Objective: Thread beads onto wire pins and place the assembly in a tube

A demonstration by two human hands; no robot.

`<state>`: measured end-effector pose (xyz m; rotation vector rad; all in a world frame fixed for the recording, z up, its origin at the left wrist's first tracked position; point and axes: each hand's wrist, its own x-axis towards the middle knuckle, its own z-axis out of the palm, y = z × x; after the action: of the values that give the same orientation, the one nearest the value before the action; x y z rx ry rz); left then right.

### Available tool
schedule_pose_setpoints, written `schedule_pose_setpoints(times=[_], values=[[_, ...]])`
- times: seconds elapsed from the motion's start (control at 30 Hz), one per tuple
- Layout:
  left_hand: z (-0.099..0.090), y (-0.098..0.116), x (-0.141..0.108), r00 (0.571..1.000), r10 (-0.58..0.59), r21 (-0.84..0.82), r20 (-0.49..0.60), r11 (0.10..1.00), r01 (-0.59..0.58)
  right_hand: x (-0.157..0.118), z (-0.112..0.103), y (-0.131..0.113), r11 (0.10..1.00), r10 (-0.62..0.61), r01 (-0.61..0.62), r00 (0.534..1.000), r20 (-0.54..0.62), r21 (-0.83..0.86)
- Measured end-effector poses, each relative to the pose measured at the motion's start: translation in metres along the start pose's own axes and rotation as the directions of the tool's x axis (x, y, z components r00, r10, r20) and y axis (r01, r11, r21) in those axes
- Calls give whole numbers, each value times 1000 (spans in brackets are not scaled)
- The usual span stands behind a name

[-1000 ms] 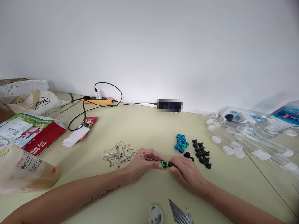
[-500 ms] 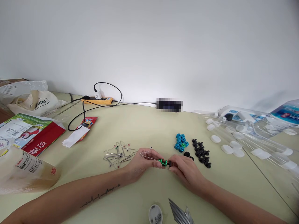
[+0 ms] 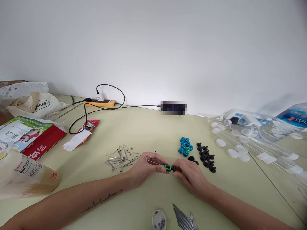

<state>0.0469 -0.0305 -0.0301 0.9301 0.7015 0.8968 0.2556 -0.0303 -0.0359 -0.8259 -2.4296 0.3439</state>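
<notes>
Near the middle of the table, my left hand [image 3: 150,166] pinches a small green part [image 3: 167,167], with a thin bent wire [image 3: 149,156] running over its fingers. My right hand [image 3: 189,175] has its thumb and fingers closed on a black knob [image 3: 174,168] that meets the right end of the green part. Blue knobs [image 3: 184,147] with a green one among them lie just beyond my right hand, and black knobs [image 3: 206,156] lie right of them. Left of my left hand is a loose pile of wires and metal rods [image 3: 121,158].
A white dish [image 3: 159,219] of small metal bits and grey rods [image 3: 184,218] are at the near edge. White caps [image 3: 232,153] and clear tubes lie right. A cup [image 3: 31,175], box [image 3: 35,137], red packet [image 3: 90,127] and power strip [image 3: 103,103] are left.
</notes>
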Motion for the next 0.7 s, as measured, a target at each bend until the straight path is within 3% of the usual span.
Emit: schedule_pose_setpoints(times=[0.17, 0.33, 0.57, 0.7], values=[[0, 1, 0, 1000, 2, -9, -9, 1000, -2, 1, 2, 1, 1000, -26, 27, 998, -60, 13], [0, -1, 0, 1000, 4, 2, 22, 1000, -4, 1, 1, 2, 1000, -15, 14, 1000, -10, -19], [-1, 0, 1, 1000, 8, -10, -14, 1000, -8, 0, 3, 3, 999, -34, 35, 997, -66, 18], [-1, -1, 0, 1000, 10, -1, 26, 1000, -10, -1, 2, 3, 1000, -24, 23, 999, -23, -17]])
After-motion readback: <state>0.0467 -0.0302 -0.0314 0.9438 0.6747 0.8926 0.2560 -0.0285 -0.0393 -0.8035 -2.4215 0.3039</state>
